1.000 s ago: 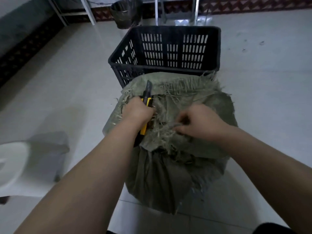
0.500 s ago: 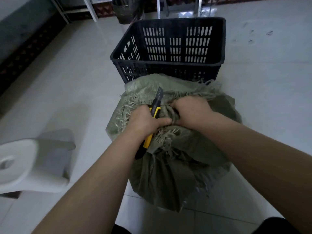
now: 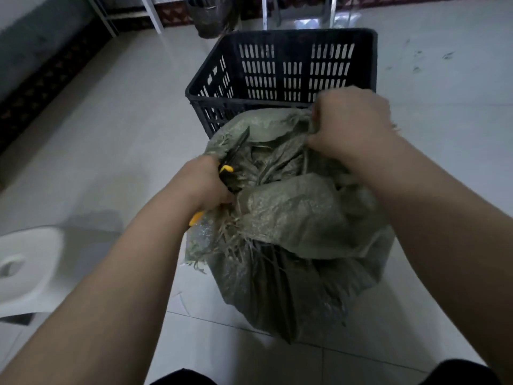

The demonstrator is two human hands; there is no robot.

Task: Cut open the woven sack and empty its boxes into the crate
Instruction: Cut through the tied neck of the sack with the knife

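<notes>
Where the pale tiled floor [image 3: 125, 120] fills the middle of the frame, a grey-green woven sack [image 3: 291, 218] is seen standing upright at centre. Its top is pulled open, and loose frayed strands hang from its torn edges. What lies inside is hidden by dark folds and cannot be made out.

Directly above the sack in the frame, touching or just beside it, a black plastic crate [image 3: 280, 34] with slotted walls is set on the floor. Its open top is turned toward the camera.

Two bare forearms are stretched in from the lower corners. The left hand [image 3: 204, 182], at centre left, is curled tightly round a yellow and black knife [image 3: 226, 168] at the near left edge of the sack's mouth. Yellow shows above and below the fist, and the dark front end is pointed up and to the right. Whether sack cloth is also caught in this hand cannot be told.

The right hand [image 3: 349, 126], at upper right of centre, is closed in a fist round a bunch of the sack's far edge. The cloth is held lifted in front of the crate's near wall.

At the lower left edge a white plastic stool [image 3: 30, 262] is partly seen. At the top, beside pale metal legs, a dark bin [image 3: 211, 18] is cut off by the frame.
</notes>
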